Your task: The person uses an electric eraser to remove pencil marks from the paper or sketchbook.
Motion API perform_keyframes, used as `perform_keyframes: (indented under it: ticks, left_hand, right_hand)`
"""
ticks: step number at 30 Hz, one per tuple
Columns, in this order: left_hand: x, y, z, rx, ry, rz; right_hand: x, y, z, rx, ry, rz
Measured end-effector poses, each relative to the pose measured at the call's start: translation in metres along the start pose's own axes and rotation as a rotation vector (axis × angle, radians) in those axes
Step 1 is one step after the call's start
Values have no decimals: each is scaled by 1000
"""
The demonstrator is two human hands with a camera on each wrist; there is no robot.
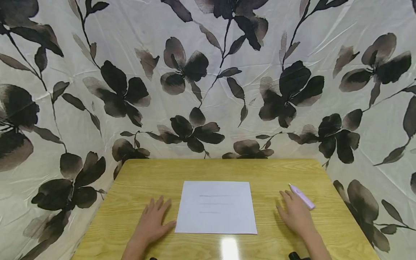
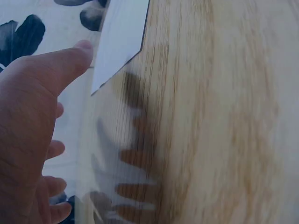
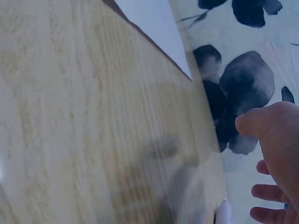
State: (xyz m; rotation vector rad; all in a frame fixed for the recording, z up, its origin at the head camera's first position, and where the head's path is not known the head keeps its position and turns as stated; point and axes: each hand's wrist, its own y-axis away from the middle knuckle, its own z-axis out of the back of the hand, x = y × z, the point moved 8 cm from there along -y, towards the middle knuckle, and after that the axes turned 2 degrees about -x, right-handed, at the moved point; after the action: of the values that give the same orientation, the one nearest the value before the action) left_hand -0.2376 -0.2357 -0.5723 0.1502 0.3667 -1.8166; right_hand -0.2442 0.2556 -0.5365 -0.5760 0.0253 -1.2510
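A white sheet of paper (image 1: pixel 216 224) with three thin pencil-like lines drawn on it lies on the wooden table. My left hand (image 1: pixel 151 224) is just left of it, fingers spread, with the thumb tip right at the sheet's lower left corner. The left wrist view shows that thumb (image 2: pixel 70 63) stretched toward the paper (image 2: pixel 122 37), the other fingers partly hidden behind the hand. To the right, my right hand (image 1: pixel 297 213) holds nothing, its fingers loosely extended. Close beside its fingers lies a lavender pen-shaped tool (image 1: pixel 303 197) with a narrow pale tip, partly visible in the right wrist view too.
The light wood tabletop (image 1: pixel 156 173) carries a bright glare spot near its front edge. Behind and around it hangs a pale cloth (image 1: pixel 240 119) printed with dark flowers. A small black object (image 1: pixel 295 255) shows by the right wrist.
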Motion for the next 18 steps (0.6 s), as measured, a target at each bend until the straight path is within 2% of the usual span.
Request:
perform_keyframes:
  ticks: [4,9,16,18]
  left_hand:
    - [-7,-2,-3,16,65,-8]
    - [-14,-6,-3,-12,87,-23]
    - [-29,-15,-1,-51,107,-106]
    - [-32,-16,-1,-45,130,-110]
  right_hand:
    - [-5,-3,10,-20,-28,-25]
    - [-14,-4,16,-27,-57,-77]
    - [-34,0,22,1,-125,-199]
    - [-39,2,24,1,-143,-226]
